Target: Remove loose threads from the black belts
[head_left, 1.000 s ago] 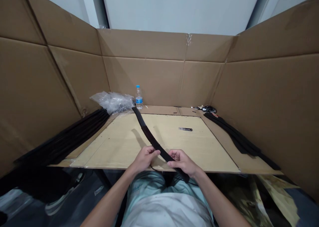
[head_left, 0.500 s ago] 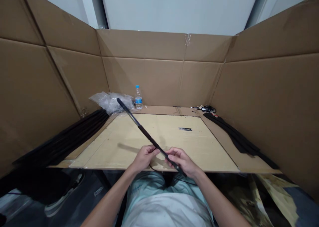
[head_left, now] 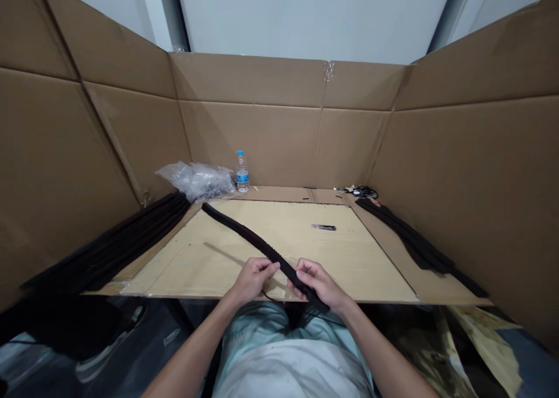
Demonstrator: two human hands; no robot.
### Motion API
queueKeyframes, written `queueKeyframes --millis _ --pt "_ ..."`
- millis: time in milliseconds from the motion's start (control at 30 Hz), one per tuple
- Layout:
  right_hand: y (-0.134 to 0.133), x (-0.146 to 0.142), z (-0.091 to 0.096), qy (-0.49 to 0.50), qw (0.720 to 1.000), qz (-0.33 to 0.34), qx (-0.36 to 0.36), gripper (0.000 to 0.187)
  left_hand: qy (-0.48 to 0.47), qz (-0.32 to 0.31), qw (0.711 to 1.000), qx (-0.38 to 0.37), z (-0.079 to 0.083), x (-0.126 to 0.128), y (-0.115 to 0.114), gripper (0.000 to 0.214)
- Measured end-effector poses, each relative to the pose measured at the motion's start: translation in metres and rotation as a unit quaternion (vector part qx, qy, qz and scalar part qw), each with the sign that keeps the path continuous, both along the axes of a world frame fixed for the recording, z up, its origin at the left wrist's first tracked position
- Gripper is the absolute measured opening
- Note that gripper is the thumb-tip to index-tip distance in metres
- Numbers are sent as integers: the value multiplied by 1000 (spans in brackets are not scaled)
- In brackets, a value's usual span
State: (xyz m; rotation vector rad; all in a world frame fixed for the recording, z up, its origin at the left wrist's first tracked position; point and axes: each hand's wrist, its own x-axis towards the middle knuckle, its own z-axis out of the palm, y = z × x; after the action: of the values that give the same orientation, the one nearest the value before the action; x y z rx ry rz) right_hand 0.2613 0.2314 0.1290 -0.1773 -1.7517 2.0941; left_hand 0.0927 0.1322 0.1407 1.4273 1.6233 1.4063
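Black ribbed strap (head_left: 262, 246) runs from your hands toward the water bottle (head_left: 243, 173), lying along the pale wooden surface (head_left: 332, 258). Your left hand (head_left: 255, 280) and right hand (head_left: 315, 284) are both clamped on it; keep it straight between them. The bottle's blue label (head_left: 243, 178) is unreadable.

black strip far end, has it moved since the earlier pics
Yes, the black strip's far end has swung left, further from the plastic water bottle.

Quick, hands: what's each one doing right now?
Left hand: closed, holding the black ribbed strip.
Right hand: closed, holding the same strip.
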Motion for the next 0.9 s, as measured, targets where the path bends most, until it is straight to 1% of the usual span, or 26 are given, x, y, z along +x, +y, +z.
queueKeyframes --millis 67,100,167,200,300,433,533,667,767,900 --pt "0 0 0 -6 1000 -24 2 32 -15 -14 1000 5 1 0 1 46" --pt "1 1 1 -8 999 -31 8 32 -20 -29 999 3 1 0 1 41" --pt "2 1 1 -12 999 -24 28 40 -21 -48 999 -11 1 -1 1 35" --pt "2 1 1 -17 999 -13 38 40 -14 -47 999 -19 1 -1 0 34" --pt "3 2 -1 -30 998 20 45 34 22 -25 999 -26 -2 -2 -1 39" --pt "0 3 -2 -50 997 53 13 48 43 -36 998 -23 -3 -1 -2 47" --pt "-2 3 0 -22 999 32 20 50 34 -28 999 -21 -2 0 -1 48" --pt "-3 3 3 -7 1000 -11 -3 36 13 2 1000 -1 0 1 1 48" --pt "-1 2 2 -12 999 -29 -19 33 18 5 1000 3 1 2 1 44" --pt "2 1 0 -23 1000 -8 -7 47 12 -24 999 -18 1 1 0 36"
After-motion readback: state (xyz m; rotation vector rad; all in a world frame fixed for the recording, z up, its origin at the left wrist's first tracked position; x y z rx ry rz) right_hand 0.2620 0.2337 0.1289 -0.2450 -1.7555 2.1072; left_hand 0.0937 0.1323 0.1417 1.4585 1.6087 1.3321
